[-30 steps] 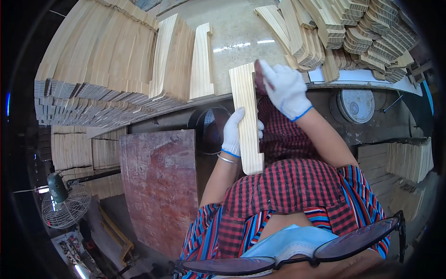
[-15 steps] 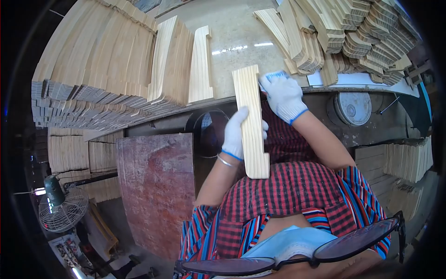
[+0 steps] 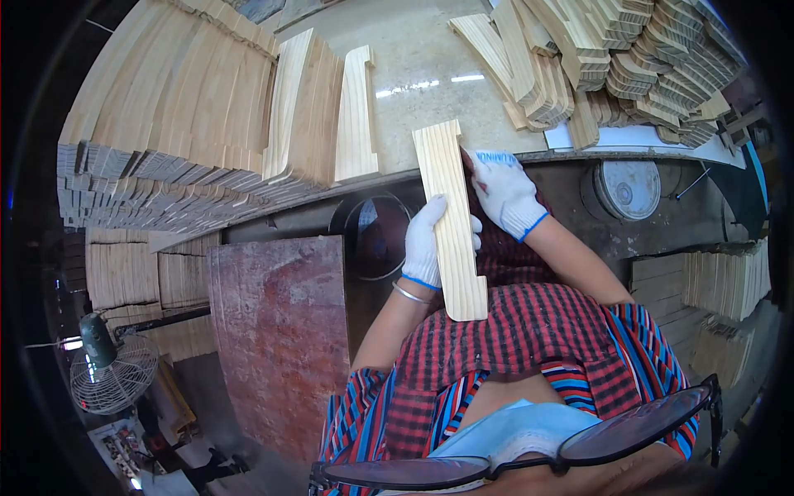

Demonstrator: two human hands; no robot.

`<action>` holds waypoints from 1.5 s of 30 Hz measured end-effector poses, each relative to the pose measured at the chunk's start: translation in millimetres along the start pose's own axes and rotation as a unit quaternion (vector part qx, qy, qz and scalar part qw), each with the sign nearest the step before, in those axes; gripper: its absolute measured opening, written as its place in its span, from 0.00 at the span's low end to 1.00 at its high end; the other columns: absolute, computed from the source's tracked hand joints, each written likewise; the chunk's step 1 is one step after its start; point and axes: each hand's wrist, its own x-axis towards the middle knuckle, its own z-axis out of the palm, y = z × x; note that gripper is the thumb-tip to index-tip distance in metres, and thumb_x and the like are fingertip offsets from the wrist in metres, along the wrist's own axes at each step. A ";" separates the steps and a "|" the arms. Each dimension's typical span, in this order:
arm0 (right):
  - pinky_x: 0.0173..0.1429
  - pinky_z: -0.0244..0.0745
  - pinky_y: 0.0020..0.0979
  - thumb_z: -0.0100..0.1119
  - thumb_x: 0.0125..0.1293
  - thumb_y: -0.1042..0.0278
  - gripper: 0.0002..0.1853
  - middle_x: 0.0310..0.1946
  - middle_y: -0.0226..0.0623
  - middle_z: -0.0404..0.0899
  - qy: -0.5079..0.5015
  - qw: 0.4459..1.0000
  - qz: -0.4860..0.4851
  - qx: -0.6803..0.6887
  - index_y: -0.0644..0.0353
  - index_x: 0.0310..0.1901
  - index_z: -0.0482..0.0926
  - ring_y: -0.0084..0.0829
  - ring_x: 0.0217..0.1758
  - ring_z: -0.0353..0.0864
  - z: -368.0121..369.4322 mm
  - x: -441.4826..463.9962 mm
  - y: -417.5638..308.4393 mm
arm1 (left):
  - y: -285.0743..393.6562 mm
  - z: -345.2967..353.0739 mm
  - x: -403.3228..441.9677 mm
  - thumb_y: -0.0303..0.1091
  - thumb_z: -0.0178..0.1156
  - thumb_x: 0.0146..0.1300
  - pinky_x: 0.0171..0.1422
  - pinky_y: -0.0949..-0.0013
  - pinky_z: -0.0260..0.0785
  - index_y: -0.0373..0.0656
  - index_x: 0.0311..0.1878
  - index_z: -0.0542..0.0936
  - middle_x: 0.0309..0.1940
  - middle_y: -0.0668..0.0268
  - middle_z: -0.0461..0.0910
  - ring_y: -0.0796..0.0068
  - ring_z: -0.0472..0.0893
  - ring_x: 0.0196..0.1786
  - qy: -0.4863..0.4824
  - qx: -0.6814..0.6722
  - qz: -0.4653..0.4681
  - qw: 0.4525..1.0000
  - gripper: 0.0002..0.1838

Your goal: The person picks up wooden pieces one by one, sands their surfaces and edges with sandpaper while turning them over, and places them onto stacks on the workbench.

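Observation:
In the head view, my left hand (image 3: pixel 424 242), in a white knit glove, grips a pale wooden board (image 3: pixel 451 215) with a notched, rounded near end. Its thumb lies on the face and its fingertips show at the right edge. My right hand (image 3: pixel 506 192), also gloved, is closed around a folded piece of sandpaper (image 3: pixel 495 157) with blue letters on its white back. The sandpaper is at the board's upper right edge; whether it touches is hard to tell. A similar single board (image 3: pixel 356 116) lies on the worktable (image 3: pixel 422 103) beyond my left hand.
Stacked boards (image 3: pixel 178 99) crowd the table's left side, and a loose pile of shaped boards (image 3: pixel 628 66) covers its right. Below are a white bucket (image 3: pixel 626 190), a reddish panel (image 3: pixel 281 331) and a fan (image 3: pixel 113 372). More stacked wood (image 3: pixel 728 281) stands at right.
The board and my left hand have shifted slightly right and toward me. My right hand has slid down along the board's edge with the sandpaper, its wrist turning a little.

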 end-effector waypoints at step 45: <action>0.47 0.76 0.48 0.46 0.69 0.55 0.23 0.36 0.51 0.82 0.017 0.971 0.122 0.205 0.39 0.65 0.67 0.54 0.40 0.81 -40.6 -20.5 20.4 | 64.3 3.2 34.8 0.32 0.66 0.49 0.51 0.60 0.73 0.41 0.49 0.80 0.42 0.57 0.81 0.56 0.80 0.46 -0.044 0.671 0.612 0.416 0.21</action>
